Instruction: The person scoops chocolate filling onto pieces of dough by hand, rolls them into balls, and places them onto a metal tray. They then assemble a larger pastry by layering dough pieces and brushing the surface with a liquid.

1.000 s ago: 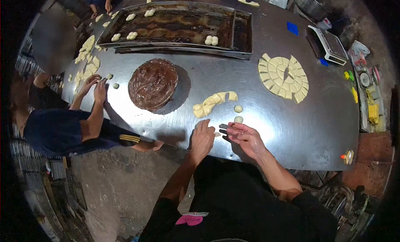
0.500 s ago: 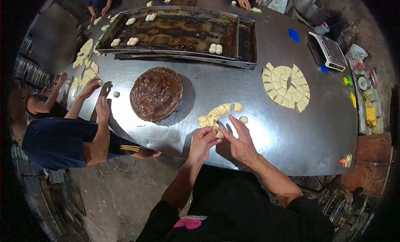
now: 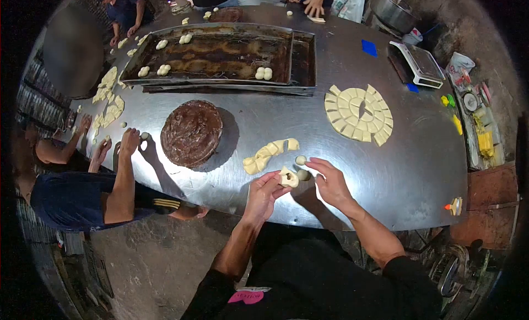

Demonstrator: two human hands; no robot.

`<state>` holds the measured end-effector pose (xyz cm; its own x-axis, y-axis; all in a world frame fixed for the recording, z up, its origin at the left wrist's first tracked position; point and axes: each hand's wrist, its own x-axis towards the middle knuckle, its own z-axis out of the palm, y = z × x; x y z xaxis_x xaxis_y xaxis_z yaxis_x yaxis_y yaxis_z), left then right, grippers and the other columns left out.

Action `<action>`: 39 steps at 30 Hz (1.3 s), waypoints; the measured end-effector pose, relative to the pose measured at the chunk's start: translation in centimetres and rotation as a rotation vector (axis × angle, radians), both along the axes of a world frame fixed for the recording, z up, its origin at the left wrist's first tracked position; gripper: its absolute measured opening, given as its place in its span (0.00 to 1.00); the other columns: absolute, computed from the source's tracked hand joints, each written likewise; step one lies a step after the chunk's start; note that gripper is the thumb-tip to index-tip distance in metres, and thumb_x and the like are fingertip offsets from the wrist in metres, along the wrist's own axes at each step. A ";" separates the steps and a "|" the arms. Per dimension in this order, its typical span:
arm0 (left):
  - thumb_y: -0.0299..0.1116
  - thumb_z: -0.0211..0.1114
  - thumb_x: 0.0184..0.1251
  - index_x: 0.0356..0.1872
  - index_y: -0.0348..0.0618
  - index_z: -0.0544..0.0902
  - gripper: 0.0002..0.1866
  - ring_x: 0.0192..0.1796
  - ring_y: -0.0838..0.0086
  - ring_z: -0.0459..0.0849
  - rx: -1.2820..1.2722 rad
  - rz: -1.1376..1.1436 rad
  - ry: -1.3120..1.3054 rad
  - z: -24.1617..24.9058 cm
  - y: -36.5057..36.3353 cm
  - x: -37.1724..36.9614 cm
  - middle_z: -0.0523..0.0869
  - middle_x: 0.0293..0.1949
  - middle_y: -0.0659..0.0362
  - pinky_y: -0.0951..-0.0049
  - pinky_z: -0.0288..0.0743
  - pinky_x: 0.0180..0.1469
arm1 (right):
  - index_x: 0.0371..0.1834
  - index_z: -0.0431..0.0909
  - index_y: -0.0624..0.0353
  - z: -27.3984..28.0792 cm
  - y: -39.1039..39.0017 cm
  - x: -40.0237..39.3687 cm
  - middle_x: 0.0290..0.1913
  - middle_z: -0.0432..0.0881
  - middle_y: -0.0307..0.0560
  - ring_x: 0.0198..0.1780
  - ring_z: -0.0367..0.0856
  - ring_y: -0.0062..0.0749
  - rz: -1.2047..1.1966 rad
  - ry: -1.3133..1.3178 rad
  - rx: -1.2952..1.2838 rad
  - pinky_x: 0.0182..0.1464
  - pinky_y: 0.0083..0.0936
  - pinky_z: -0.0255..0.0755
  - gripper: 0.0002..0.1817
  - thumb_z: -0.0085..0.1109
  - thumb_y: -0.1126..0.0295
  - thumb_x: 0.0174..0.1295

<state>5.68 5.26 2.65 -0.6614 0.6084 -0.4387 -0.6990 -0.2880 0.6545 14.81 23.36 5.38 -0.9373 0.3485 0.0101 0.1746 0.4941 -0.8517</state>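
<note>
My left hand [image 3: 262, 195] pinches a small piece of pale dough [image 3: 288, 178] between thumb and fingers. A dark spot of filling shows in the dough's middle. My right hand [image 3: 332, 186] is open to the right of it, thumb apart from the fingers. The right fingertips are right at a small dough ball [image 3: 301, 160] on the steel table. Just below that ball, beside the held dough, is a pale rounded shape. A strip of cut dough pieces [image 3: 267, 155] lies beyond my left hand.
A round mound of brown filling [image 3: 192, 134] sits to the left. Cut dough in a disc [image 3: 358, 113] lies right. Behind are a dark baking tray [image 3: 220, 53] with paired dough balls and a scale [image 3: 420, 64]. Co-workers' hands [image 3: 130, 141] work at left and far side.
My hands have moved apart; the right has come away from the dough toward the ball. The left now shows dough with dark filling. The view has shifted, and the left co-worker's hands have moved.
</note>
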 end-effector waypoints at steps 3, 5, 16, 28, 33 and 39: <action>0.27 0.57 0.69 0.51 0.28 0.75 0.14 0.44 0.68 0.85 0.078 -0.091 0.017 -0.1 1.1 0.9 0.83 0.43 0.50 0.69 0.82 0.49 | 0.58 0.74 0.64 -0.2 -0.6 0.1 0.53 0.79 0.54 0.52 0.79 0.31 -0.044 -0.066 -0.663 0.53 0.25 0.72 0.19 0.50 0.75 0.64; 0.27 0.58 0.68 0.51 0.28 0.75 0.15 0.44 0.69 0.85 0.007 -0.136 0.124 -0.1 1.6 1.9 0.83 0.43 0.50 0.70 0.82 0.50 | 0.59 0.73 0.65 0.4 -0.9 0.6 0.50 0.81 0.53 0.49 0.80 0.27 -0.060 -0.092 -0.821 0.50 0.24 0.74 0.19 0.51 0.74 0.65; 0.26 0.61 0.65 0.49 0.32 0.78 0.13 0.40 0.76 0.82 -0.037 -0.026 0.271 0.7 -0.7 1.6 0.83 0.42 0.54 0.78 0.77 0.41 | 0.52 0.70 0.66 -0.4 -1.9 0.2 0.43 0.81 0.51 0.40 0.82 0.29 0.001 -0.144 -1.274 0.37 0.20 0.80 0.16 0.58 0.77 0.61; 0.32 0.51 0.71 0.60 0.34 0.73 0.20 0.66 0.53 0.68 -0.702 0.238 0.960 -2.0 -5.0 0.8 0.66 0.66 0.42 0.64 0.62 0.66 | 0.70 0.58 0.53 -2.7 -12.2 -9.5 0.44 0.77 0.39 0.40 0.75 0.25 -0.258 0.042 -1.427 0.47 0.27 0.70 0.28 0.51 0.70 0.67; 0.28 0.58 0.66 0.59 0.37 0.74 0.20 0.68 0.50 0.65 -0.803 0.182 0.955 -1.5 -10.4 -1.1 0.62 0.69 0.41 0.61 0.64 0.65 | 0.66 0.62 0.61 -4.3 -14.4 -18.4 0.42 0.79 0.51 0.40 0.80 0.38 0.179 0.107 -0.387 0.42 0.31 0.75 0.29 0.48 0.84 0.58; 0.26 0.59 0.65 0.52 0.42 0.80 0.14 0.61 0.59 0.75 -0.878 0.256 0.841 -4.6 -17.1 -2.3 0.74 0.61 0.48 0.67 0.71 0.58 | 0.55 0.70 0.62 -4.4 -16.7 -25.4 0.40 0.81 0.53 0.41 0.81 0.44 0.779 0.497 0.639 0.45 0.37 0.74 0.22 0.51 0.77 0.53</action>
<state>3.41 -11.85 -1.97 -0.9906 0.1357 -0.0143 0.0426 0.4075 0.9122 -10.55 6.63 0.98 -0.7390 -0.5340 0.4108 -0.6614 0.6912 -0.2914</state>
